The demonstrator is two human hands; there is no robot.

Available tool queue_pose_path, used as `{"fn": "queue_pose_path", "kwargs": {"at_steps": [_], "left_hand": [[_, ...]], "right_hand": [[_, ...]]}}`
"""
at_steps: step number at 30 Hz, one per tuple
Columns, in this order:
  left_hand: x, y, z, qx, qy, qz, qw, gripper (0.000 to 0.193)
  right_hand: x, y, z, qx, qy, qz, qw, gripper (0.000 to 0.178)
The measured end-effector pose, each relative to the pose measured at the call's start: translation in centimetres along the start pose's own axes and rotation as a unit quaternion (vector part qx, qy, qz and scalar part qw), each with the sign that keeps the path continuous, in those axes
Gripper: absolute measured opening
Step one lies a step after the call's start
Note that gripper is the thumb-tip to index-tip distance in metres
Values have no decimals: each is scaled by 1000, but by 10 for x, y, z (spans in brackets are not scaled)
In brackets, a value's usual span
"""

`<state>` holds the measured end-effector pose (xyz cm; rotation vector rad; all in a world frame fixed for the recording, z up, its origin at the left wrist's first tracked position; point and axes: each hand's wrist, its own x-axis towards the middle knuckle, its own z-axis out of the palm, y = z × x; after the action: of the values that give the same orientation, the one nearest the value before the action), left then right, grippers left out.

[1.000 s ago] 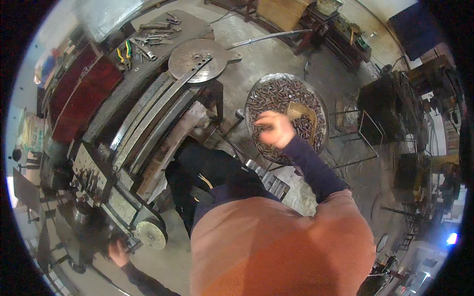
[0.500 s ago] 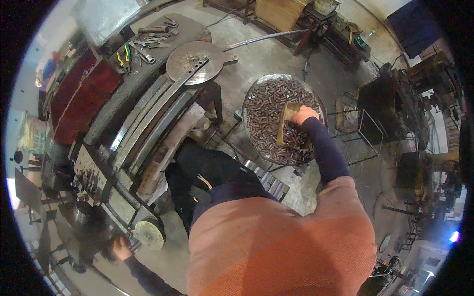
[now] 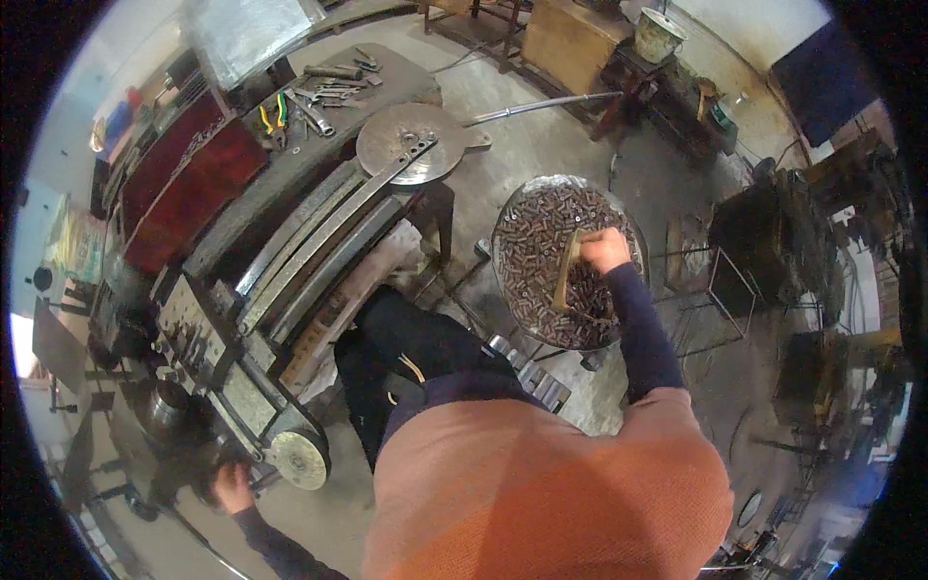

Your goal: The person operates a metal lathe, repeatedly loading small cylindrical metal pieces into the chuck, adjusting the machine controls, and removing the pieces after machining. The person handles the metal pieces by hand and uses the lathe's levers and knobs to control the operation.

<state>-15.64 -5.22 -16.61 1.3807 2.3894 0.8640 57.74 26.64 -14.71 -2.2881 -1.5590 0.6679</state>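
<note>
My right hand [image 3: 606, 250] is closed on the upper rim of a tan, scoop-like open box [image 3: 566, 275]. The box stands tilted among many short, rusty-brown metal pieces [image 3: 531, 240] that fill a round metal tub [image 3: 497, 275]. Its lower part is partly sunk among the pieces, and more of them lie against its open side. At the lower left, my left hand [image 3: 232, 488] is beside a dark part of the machine, close to a pale round disc [image 3: 299, 460]. Its fingers are blurred and partly lost against the dark metal, so their grip is unclear.
A long machine with a lever bar [image 3: 324, 237] and a large steel disc [image 3: 410, 143] runs along my left. Pliers [image 3: 275, 118] and wrenches [image 3: 311, 114] lie on the bench beyond. A thin metal frame stand [image 3: 732, 295] is right of the tub; a bucket [image 3: 659, 35] stands far back.
My view has shifted, so the scene sits lower and further right. The tan box has turned more edge-on and steeper in my right hand. My left hand stays by the machine.
</note>
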Motion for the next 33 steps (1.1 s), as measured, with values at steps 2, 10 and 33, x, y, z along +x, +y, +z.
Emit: {"fn": "queue_pose_path", "kwargs": {"at_steps": [2, 10, 33], "left_hand": [[-6, 53, -28, -11, 12, 44, 999, 30], [8, 288, -3, -194, -55, 95, 975, 23], [10, 295, 68, -281, 26, 193, 940, 23]], "right_hand": [[-12, -27, 2, 186, -48, -202, 960, 37], [-115, -235, 75, 653, -463, -317, 509, 52], [-171, -305, 116, 411, -383, -580, 590, 41]]}}
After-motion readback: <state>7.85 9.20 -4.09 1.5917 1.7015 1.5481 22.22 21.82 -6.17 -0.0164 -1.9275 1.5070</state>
